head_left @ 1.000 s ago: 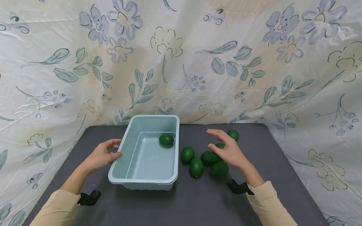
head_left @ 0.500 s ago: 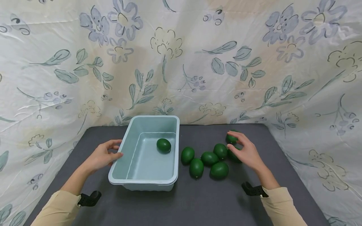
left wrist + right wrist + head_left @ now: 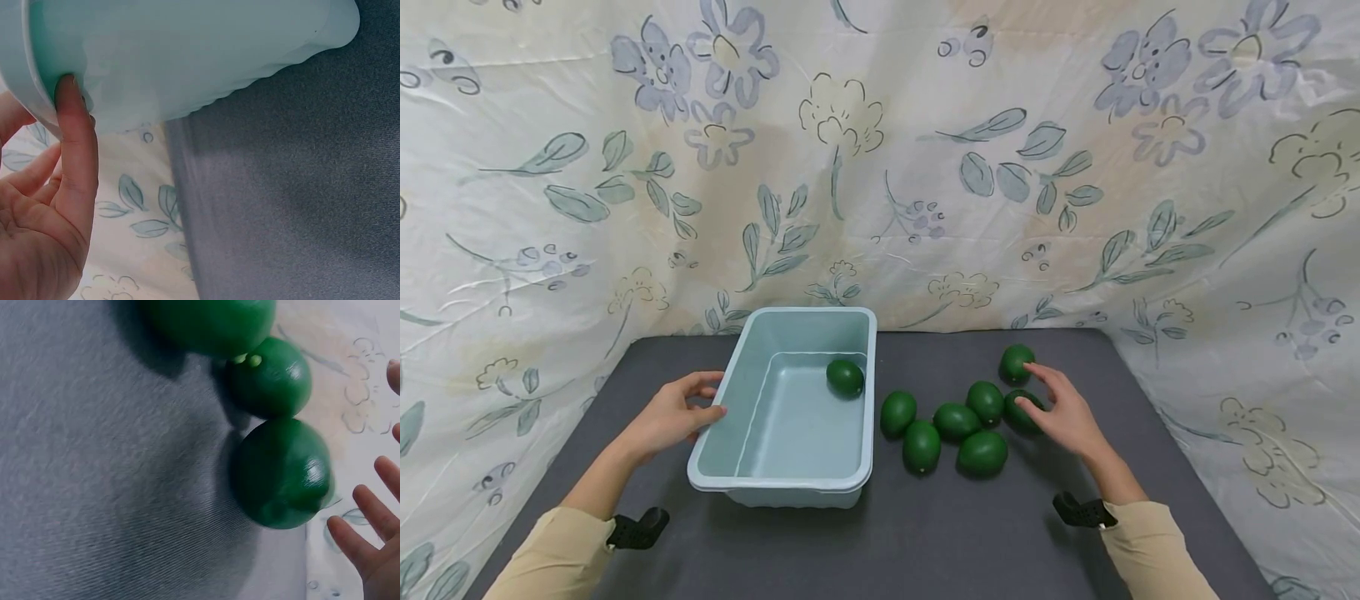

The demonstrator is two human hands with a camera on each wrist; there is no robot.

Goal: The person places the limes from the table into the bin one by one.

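On the left, my left hand holds the long side rim of a pale blue plastic bin. In the left wrist view, a finger of that hand presses under the rim. One glossy dark green oval fruit lies inside the bin near its right wall. My right hand is over the right end of a group of similar fruits, its fingers spread and holding nothing. Nearest to it are one green fruit, partly hidden by the hand, and another green fruit behind it.
Several more green fruits lie loosely together right of the bin, on the dark grey tabletop. A flowered cloth hangs behind and along both sides of the table.
My right hand has moved right, away from the bin, across the fruits. Inside the bin, the single fruit has rolled slightly back and forth. My left hand stays on the rim.
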